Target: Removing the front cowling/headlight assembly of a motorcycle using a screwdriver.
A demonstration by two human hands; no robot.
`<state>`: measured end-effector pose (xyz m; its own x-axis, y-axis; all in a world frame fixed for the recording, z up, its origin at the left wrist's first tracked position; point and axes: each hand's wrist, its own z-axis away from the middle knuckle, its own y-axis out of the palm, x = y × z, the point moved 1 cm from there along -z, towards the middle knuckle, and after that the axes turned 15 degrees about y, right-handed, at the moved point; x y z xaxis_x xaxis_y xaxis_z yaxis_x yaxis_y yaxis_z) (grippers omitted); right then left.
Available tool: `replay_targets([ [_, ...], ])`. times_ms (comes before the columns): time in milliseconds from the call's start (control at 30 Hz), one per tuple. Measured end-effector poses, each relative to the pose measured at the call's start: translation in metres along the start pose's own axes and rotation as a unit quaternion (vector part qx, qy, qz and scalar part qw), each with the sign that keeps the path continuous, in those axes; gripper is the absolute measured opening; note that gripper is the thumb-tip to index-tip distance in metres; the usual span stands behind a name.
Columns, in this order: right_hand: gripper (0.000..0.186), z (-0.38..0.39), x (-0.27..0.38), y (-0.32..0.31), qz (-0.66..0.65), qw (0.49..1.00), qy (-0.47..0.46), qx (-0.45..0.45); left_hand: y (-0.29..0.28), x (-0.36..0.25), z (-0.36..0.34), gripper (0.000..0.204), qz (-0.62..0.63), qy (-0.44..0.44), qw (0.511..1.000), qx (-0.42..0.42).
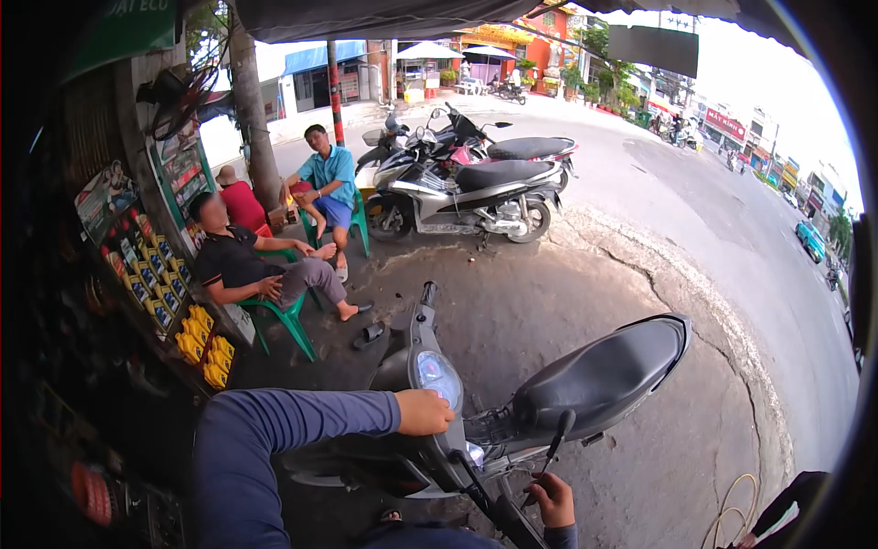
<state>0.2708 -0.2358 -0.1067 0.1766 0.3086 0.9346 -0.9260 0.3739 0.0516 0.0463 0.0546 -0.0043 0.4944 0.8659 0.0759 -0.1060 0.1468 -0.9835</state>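
A dark grey scooter (594, 371) with a long black seat stands before me, its handlebar pointing across my front. My left hand (425, 412) is closed over the handlebar cover, against the edge of the clear instrument panel (440, 377). Beside the near handlebar grip (498, 503), my right hand (551, 500) pinches a thin black rod (555, 448) with a wider, rounded upper end; its exact kind is unclear. The far grip (428, 295) is bare.
Two people (247, 261) (327, 188) sit on green plastic chairs at the left, another in red behind them. Yellow bottles (197, 334) fill a rack. Parked scooters (476, 192) stand beyond, beside the road. A hose (732, 512) and another person's arm (777, 517) are at lower right.
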Motion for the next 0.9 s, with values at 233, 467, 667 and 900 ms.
replay_targets([
  [233, 0.024, -0.008, 0.006, 0.009, 0.007, 1.000, -0.025, 0.001, -0.003, -0.010, -0.010, 0.010, -0.060, 0.016, 0.998, 0.003],
  [467, 0.022, -0.032, 0.059, 0.012, -0.018, 0.998, -0.056, 0.012, -0.008, -0.016, -0.018, 0.012, -0.075, 0.006, 0.997, 0.034],
  [667, 0.017, -0.054, 0.132, 0.041, -0.097, 0.984, -0.136, 0.059, -0.010, -0.012, -0.021, 0.010, -0.001, -0.037, 0.999, 0.024],
  [900, 0.004, -0.065, 0.164, 0.073, -0.138, 0.980, -0.082, 0.115, -0.009, -0.016, -0.021, 0.013, 0.066, -0.120, 0.991, 0.010],
])
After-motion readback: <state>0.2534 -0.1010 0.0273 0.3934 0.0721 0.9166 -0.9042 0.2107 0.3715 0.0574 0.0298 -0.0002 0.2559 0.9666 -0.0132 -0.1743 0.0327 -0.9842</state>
